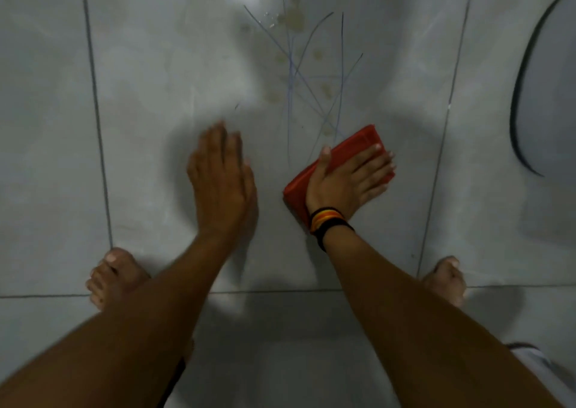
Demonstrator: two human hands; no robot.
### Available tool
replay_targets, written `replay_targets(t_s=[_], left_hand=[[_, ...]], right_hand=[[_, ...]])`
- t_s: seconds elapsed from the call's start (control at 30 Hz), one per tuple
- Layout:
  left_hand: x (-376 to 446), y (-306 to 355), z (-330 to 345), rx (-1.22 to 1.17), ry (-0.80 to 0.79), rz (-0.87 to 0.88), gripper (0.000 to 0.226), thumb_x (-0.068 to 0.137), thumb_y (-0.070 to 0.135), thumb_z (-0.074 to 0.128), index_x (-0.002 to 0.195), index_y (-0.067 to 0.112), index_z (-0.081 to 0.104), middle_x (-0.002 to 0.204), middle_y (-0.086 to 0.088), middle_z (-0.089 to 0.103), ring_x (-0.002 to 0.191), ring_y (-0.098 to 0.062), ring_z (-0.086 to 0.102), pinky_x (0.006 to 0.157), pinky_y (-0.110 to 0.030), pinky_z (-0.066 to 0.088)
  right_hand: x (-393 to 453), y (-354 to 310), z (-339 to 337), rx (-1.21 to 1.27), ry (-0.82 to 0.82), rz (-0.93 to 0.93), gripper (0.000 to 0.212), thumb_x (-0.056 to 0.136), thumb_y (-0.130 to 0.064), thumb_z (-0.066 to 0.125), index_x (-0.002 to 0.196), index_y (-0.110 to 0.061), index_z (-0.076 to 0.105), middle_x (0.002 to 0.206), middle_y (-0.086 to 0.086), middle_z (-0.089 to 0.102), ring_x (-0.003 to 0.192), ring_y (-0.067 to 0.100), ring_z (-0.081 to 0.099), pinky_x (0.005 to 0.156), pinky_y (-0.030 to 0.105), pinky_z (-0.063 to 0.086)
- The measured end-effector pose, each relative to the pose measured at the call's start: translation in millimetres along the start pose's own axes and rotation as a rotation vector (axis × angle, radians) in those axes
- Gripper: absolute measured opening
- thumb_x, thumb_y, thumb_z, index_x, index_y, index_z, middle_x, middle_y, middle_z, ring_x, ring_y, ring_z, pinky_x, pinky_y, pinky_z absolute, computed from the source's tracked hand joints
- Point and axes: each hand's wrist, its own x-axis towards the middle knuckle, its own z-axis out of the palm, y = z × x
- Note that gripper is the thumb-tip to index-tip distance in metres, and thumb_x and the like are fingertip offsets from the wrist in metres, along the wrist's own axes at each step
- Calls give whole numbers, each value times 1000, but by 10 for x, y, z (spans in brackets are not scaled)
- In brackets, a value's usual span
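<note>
Obs.: person crouched over a pale tiled floor (149, 89).

Right hand (346, 183) lies palm-down on a folded red cloth (358, 141). The fingers are straight and spread and the thumb runs along the cloth's left edge, so it presses rather than clutches. The spread palm presumably loads the whole pad for wiping.

The cloth sits flat on the tile at about 4 o'clock from frame centre. Its far corner meets the lower ends of the blue pen lines (311, 80), which run off toward 12 o'clock. Brownish stains (294, 19) lie among and beyond them.

Judgement: the cloth is placed at the near end of the marks so that strokes can work outward. Most of the marks are not yet wiped.

Left hand (221, 183) is at 9 o'clock of the cloth, fingers straight, holding nothing. It is blurred, so I cannot tell whether it rests on the tile or hovers just above; likely a brace.

A dark curved rim (526, 96) shows at 3 o'clock, unidentified.
</note>
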Motion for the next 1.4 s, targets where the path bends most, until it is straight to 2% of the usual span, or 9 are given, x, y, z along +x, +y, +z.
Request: replay_targets(t_s=[0.13, 0.27, 0.5, 0.67, 0.8, 1.0, 1.13, 1.27, 1.4], left_hand=[[534, -373, 144, 148, 127, 60, 59, 114, 29, 28, 169, 9, 23, 179, -17, 18, 167, -33, 15, 135, -54, 12], [648, -407, 210, 170, 151, 41, 61, 114, 31, 24, 170, 8, 16, 180, -16, 15, 168, -32, 12, 135, -57, 11], [623, -473, 297, 177, 183, 58, 64, 112, 31, 23, 171, 9, 10, 180, -14, 11, 169, -31, 10, 136, -57, 10], [672, -475, 288, 162, 198, 63, 64, 112, 30, 26, 171, 8, 12, 180, -15, 12, 168, -31, 10, 136, -56, 9], [663, -470, 241, 152, 194, 54, 65, 110, 30, 29, 170, 7, 16, 180, -16, 14, 168, -32, 12, 136, -56, 10], [651, -501, 289, 160, 179, 49, 66, 110, 32, 27, 171, 10, 13, 180, -14, 13, 168, -31, 10, 137, -53, 7], [667, -522, 323, 165, 188, 49, 67, 110, 33, 26, 171, 10, 12, 181, -12, 11, 169, -29, 9, 137, -51, 4], [671, -522, 296, 163, 173, 62, 66, 110, 33, 26, 171, 9, 14, 181, -13, 11, 169, -28, 7, 137, -52, 5], [649, -537, 302, 170, 156, 57, 67, 110, 34, 25, 171, 11, 10, 181, -12, 9, 169, -28, 6, 138, -50, 2]], right_hand=[[-137, -129, 357, -108, 84, -532, 74, 106, -57, 20, 165, -12, 11, 172, 22, 4, 160, 42, 6, 129, 60, 4], [-415, 608, 304, -186, -114, -1092, 65, 105, -44, 43, 164, -27, 22, 173, 13, 8, 161, 32, 8, 126, 63, 15], [443, 685, -131, -182, 16, -439, 69, 107, -50, 26, 165, -18, 9, 172, 19, 1, 160, 38, -1, 125, 66, 10], [271, -402, 267, -183, 67, -751, 68, 106, -54, 25, 165, -22, 15, 172, 18, 9, 160, 38, 6, 129, 60, 6], [-135, 263, 140, -271, -76, -967, 70, 104, -49, 45, 164, -29, 16, 172, 14, 7, 161, 35, 9, 126, 63, 16], [796, 74, -234, -153, 51, -292, 69, 107, -48, 23, 166, -18, 4, 173, 17, 0, 160, 37, 0, 126, 63, 10], [768, -916, 121, -140, 123, -638, 68, 106, -49, 28, 165, -18, 14, 172, 20, 9, 160, 40, 6, 128, 60, 10], [118, -442, 206, -253, -85, -1089, 70, 105, -51, 39, 165, -27, 11, 174, 13, 3, 162, 31, 4, 129, 58, 6], [487, 292, -180, -300, -44, -809, 69, 103, -44, 44, 163, -22, 18, 171, 17, 9, 159, 38, 12, 125, 64, 17]])
